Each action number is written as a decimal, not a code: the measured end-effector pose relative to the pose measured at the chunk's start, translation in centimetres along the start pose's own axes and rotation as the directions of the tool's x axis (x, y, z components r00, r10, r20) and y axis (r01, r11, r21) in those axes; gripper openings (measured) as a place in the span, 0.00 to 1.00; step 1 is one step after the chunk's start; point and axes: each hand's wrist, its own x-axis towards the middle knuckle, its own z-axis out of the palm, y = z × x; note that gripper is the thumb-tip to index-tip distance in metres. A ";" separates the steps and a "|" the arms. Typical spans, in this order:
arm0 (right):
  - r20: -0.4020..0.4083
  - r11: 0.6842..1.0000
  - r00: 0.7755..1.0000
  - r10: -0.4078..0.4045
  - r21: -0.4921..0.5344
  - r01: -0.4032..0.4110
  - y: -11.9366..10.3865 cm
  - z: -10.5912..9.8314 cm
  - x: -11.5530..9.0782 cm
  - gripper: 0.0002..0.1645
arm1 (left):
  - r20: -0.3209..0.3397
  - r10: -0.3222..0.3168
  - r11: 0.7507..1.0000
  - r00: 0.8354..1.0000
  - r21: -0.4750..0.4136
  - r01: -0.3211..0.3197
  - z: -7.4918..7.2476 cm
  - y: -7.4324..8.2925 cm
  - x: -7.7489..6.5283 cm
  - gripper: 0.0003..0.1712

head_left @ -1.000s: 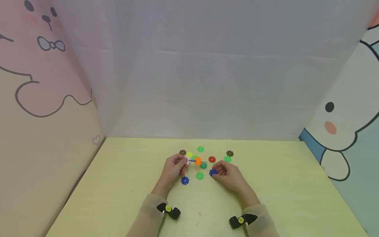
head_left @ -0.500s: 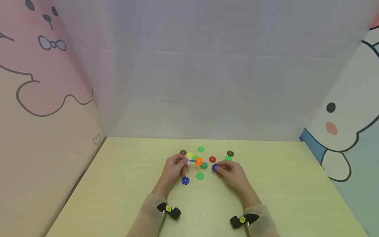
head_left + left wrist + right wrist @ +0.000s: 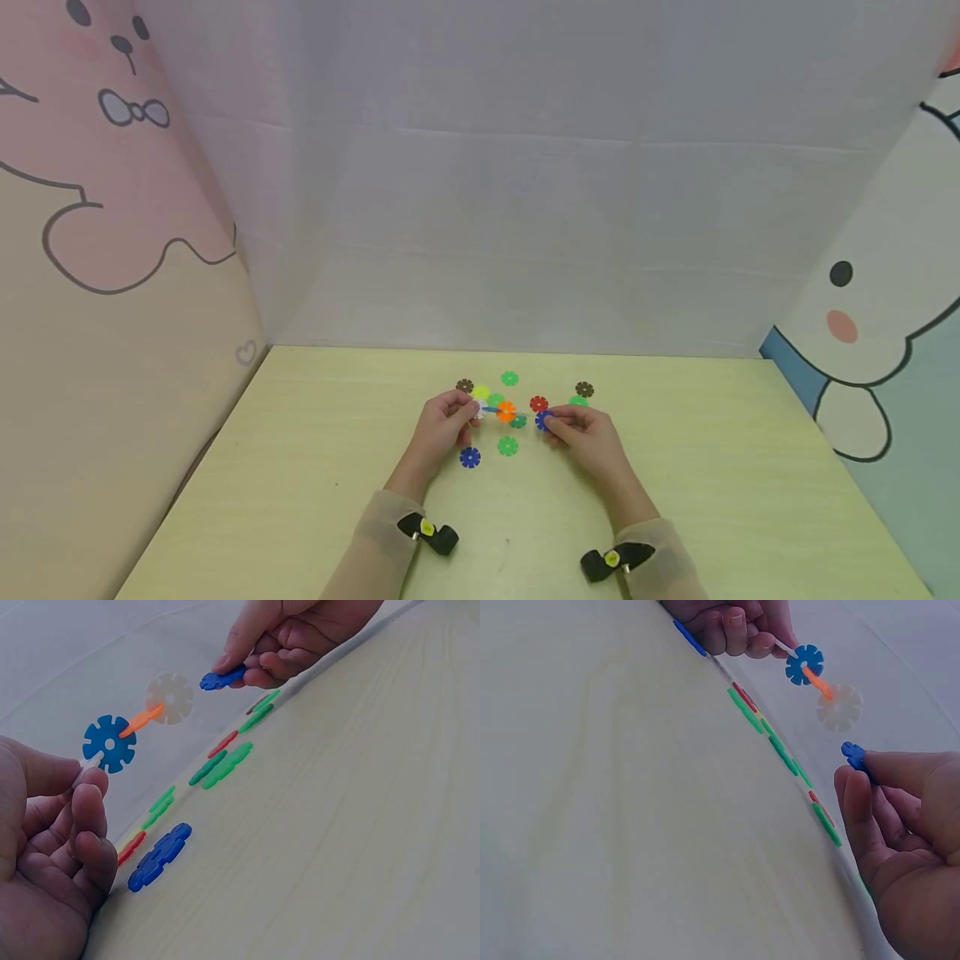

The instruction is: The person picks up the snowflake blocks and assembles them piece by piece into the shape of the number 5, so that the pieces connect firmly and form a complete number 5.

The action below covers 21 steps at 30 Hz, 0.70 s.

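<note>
My left hand pinches a white notched disc at one end of a short chain of slotted snowflake discs. Joined on after it are a blue disc, an orange disc seen edge-on from the wrists, and a translucent white disc at the free end. Between thumb and fingers, my right hand holds a dark blue disc, partly covered by the thumb. In the right wrist view this disc is close below the translucent one, with a small gap between them. Both hands are raised over the table.
Loose discs lie flat on the pale table: a dark blue one by my left hand, a green one, a red one, brown ones at either side and several more. A pale wall stands behind.
My right hand has brought the dark blue disc up and away from me, the thumb now over its edge. My left hand and the chain have shifted very slightly right.
</note>
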 end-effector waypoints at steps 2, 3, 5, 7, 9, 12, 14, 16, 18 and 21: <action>0.000 1.000 1.000 0.006 0.009 -0.006 -0.1 0.0 0.0 0.11 | 0.005 0.001 1.000 1.000 0.005 -0.001 0.0 -0.1 0.0 0.08; 0.000 1.000 1.000 0.009 0.011 -0.009 -0.1 0.1 -0.1 0.11 | 0.007 0.001 1.000 1.000 0.005 -0.001 0.0 -0.1 0.0 0.08; 0.003 1.000 1.000 0.011 0.018 -0.011 -0.1 0.1 -0.1 0.12 | 0.009 -0.003 1.000 1.000 0.004 0.003 0.0 -0.1 0.1 0.08; 0.009 1.000 1.000 0.008 0.029 -0.008 -0.2 0.1 -0.1 0.12 | 0.010 -0.009 1.000 1.000 0.002 0.009 0.0 -0.1 0.1 0.08; 0.018 0.999 1.000 0.004 0.041 -0.004 -0.2 0.1 -0.1 0.12 | 0.012 -0.013 1.000 1.000 0.005 0.013 0.0 -0.1 0.1 0.08; 0.028 0.999 1.000 0.001 0.050 -0.003 -0.2 0.2 -0.1 0.12 | 0.017 -0.013 1.000 1.000 0.007 0.013 -0.1 0.0 0.0 0.08; 0.032 0.999 1.000 0.000 0.050 -0.001 -0.2 0.3 -0.1 0.12 | 0.023 -0.006 1.000 1.000 0.011 0.006 0.0 0.0 0.0 0.08; 0.033 0.999 0.999 -0.002 0.049 0.001 -0.2 0.3 -0.1 0.11 | 0.027 -0.001 1.000 1.000 0.015 0.000 0.0 0.0 0.0 0.08; 0.035 0.999 0.999 -0.005 0.050 0.003 -0.2 0.3 -0.1 0.11 | 0.030 0.000 1.000 1.000 0.020 0.000 0.0 -0.1 0.0 0.08; 0.040 0.999 0.999 -0.006 0.054 0.003 -0.2 0.3 -0.1 0.11 | 0.030 -0.001 1.000 1.000 0.029 0.000 0.0 -0.1 0.0 0.08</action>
